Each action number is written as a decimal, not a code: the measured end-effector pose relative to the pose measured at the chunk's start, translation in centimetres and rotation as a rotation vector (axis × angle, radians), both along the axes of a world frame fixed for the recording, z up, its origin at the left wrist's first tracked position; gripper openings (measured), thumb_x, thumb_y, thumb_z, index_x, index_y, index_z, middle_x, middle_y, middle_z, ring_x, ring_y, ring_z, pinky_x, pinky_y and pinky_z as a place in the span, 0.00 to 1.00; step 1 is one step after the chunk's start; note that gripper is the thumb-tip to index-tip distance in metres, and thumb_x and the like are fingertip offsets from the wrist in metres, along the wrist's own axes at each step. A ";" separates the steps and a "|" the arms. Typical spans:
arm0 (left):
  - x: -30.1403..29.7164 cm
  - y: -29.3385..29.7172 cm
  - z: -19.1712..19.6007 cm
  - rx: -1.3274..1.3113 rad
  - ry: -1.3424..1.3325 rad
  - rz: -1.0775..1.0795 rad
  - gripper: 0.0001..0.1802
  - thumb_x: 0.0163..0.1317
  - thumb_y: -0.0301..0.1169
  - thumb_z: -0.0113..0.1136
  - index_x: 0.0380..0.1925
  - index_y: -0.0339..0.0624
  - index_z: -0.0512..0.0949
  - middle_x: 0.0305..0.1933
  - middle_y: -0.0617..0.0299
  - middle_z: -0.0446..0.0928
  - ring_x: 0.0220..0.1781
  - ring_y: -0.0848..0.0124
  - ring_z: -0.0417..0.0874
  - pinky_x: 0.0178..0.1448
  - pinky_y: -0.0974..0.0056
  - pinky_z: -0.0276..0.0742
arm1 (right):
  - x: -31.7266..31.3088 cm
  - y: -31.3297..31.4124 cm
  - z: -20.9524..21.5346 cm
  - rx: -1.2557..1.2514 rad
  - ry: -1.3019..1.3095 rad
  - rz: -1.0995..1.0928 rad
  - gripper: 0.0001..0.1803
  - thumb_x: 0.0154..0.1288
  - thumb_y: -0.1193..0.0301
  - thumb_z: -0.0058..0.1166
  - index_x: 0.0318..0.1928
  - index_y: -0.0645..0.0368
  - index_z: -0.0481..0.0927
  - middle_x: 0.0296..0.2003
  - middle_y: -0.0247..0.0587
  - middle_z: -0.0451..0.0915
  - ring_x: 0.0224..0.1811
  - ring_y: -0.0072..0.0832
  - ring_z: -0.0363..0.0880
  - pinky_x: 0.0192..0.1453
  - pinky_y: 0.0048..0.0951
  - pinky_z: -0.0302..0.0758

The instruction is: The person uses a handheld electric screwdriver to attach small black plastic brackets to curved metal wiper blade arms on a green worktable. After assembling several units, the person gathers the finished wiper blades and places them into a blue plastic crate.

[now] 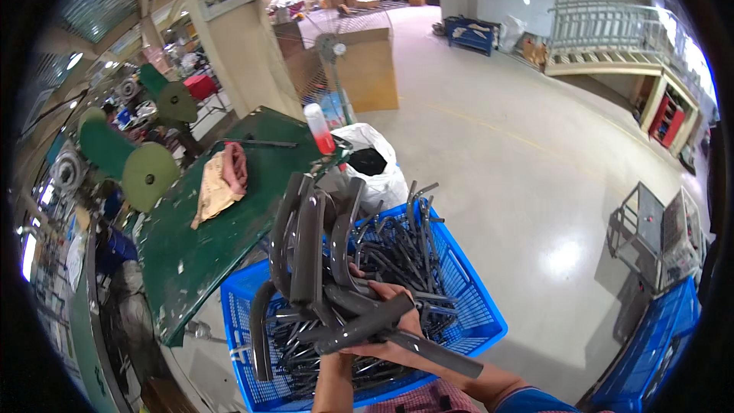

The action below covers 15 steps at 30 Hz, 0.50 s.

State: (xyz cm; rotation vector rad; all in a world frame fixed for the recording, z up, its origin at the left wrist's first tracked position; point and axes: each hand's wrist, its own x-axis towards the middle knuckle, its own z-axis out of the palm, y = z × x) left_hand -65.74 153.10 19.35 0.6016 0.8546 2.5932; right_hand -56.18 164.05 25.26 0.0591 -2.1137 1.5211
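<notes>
Right hand [390, 317] clamped round a bundle of bent tubes [321, 260] above the blue crate [478, 321] (left hand hidden, can't tell). Looks mid-lift; next needs steady carry imo.

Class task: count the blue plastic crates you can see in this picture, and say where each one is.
2. One crate sits below the hands, full of bent metal tubes; a second crate is at the lower right edge, partly cut off. Others may be hidden.

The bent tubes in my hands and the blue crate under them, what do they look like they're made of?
Bent tubes: probably metal, dark grey with a dull sheen and soft highlights along the curves; coating or bare steel cannot be told. Blue crate: looks like moulded plastic, uniform bright blue with a lattice of small holes in its walls.
</notes>
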 end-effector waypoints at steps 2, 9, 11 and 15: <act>2.4 -2.1 3.6 0.002 -0.044 0.081 0.28 0.68 0.44 0.50 0.63 0.41 0.63 0.60 0.53 0.70 0.60 0.60 0.73 0.66 0.57 0.70 | 0.7 -1.4 3.1 -0.161 0.006 0.158 0.53 0.32 0.46 0.75 0.59 0.63 0.71 0.52 0.52 0.74 0.56 0.48 0.70 0.61 0.46 0.63; 9.2 -10.4 12.6 -0.136 -0.027 0.383 0.29 0.67 0.45 0.51 0.62 0.40 0.64 0.59 0.54 0.71 0.58 0.61 0.74 0.64 0.57 0.71 | 2.4 -5.9 10.7 -0.322 0.055 0.740 0.53 0.36 0.54 0.75 0.62 0.61 0.64 0.52 0.52 0.71 0.57 0.50 0.68 0.63 0.46 0.62; 10.9 -13.1 14.7 -0.177 0.017 0.464 0.29 0.67 0.46 0.51 0.62 0.40 0.65 0.59 0.53 0.71 0.58 0.61 0.74 0.64 0.57 0.71 | 2.7 -8.7 10.4 -0.124 0.306 0.654 0.52 0.38 0.60 0.75 0.64 0.63 0.60 0.56 0.55 0.67 0.58 0.51 0.68 0.62 0.44 0.65; 13.1 -19.8 18.4 -0.255 0.126 0.624 0.28 0.67 0.46 0.51 0.61 0.40 0.66 0.58 0.53 0.71 0.58 0.60 0.75 0.64 0.57 0.72 | 3.9 -16.5 12.1 -0.238 0.379 0.787 0.54 0.36 0.58 0.75 0.64 0.62 0.61 0.57 0.57 0.66 0.61 0.50 0.66 0.65 0.42 0.63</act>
